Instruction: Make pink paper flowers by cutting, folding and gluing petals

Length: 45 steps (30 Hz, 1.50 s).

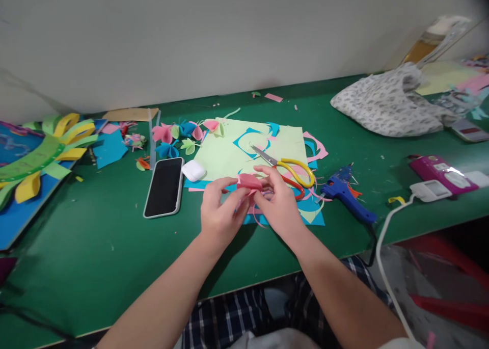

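L hand (219, 206) & R hand (277, 198), fingers nearly closed, pinch folded pink paper (249, 181) betw them, above grn bench (168, 257). Just past: scissors (284, 164), yel/red handles, blades on pale-grn sheet (217, 153); paper flowers (167, 149) at its L.

I see a flat green counter (114, 267) and a small folded pink paper piece (249, 182). The rectangular paper sheet (212, 153) is pale green; the curved paper offcuts (274, 129) are blue and pink. My feed shows silver-bladed scissors (280, 163) with yellow and red loop handles, a blue plastic glue gun (346, 196), a white cloth bundle (385, 102) with grey print, and dark plaid fabric (229, 316) lined in white.
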Motion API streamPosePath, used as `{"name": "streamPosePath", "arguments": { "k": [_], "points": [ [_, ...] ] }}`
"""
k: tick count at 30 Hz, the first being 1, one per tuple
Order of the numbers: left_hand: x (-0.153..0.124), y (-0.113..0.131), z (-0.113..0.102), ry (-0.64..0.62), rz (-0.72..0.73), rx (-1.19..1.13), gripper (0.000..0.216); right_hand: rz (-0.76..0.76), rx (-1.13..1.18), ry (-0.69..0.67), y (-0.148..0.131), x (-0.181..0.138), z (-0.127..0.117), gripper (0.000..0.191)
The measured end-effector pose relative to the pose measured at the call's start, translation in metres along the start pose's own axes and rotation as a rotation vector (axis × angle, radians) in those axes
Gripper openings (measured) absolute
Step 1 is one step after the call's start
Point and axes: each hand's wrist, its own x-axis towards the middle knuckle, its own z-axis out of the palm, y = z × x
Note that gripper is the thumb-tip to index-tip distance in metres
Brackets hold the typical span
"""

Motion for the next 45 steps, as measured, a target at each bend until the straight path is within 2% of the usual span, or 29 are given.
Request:
{"name": "streamPosePath", "arguments": {
  "k": [11, 25, 45],
  "points": [
    [0.0016, 0.0034, 0.0021, 0.024, 0.03, -0.069, 0.018, 0.078, 0.202, 0.049, -0.0049, -0.0005, 0.005, 0.049],
    [0.0047, 0.0068, 0.0017, 0.075, 0.07, -0.112, 0.024, 0.063, 0.202, 0.16, -0.0067, -0.004, 0.008, 0.048],
    [0.0008, 0.0029, 0.0007, 0.07, 0.032, -0.03, 0.024, 0.046, 0.169, 0.169, -0.0065, -0.0054, 0.0086, 0.046]
  ]
}}
